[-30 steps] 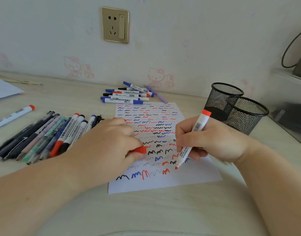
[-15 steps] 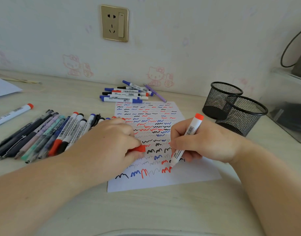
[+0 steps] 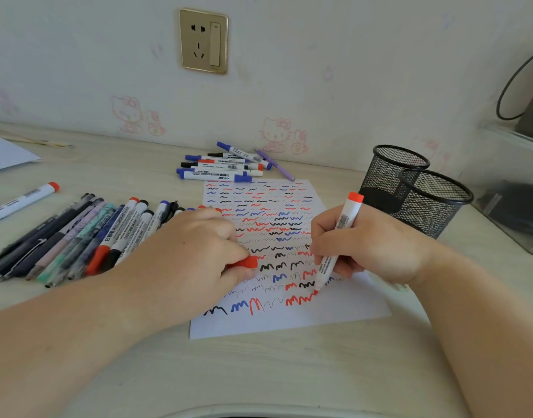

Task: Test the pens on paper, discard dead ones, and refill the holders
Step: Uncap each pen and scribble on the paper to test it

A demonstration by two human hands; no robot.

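While the right hand (image 3: 376,245) grips the red marker (image 3: 337,242) to scribble on the paper (image 3: 343,312), the left hand (image 3: 198,251) probably pinches its cap (image 3: 247,262).

Right hand (image 3: 376,248) holds red marker (image 3: 337,239), tip on paper (image 3: 334,315); left hand (image 3: 195,251) grips red cap (image 3: 247,262).

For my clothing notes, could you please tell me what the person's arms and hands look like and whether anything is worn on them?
Both forearms are bare up to the frame edge: no sleeves or cuffs show. The left hand and right hand wear no gloves, and no rings, watch, bracelets or markings are visible. The fingernails are mostly hidden, so I cannot tell about nail polish.
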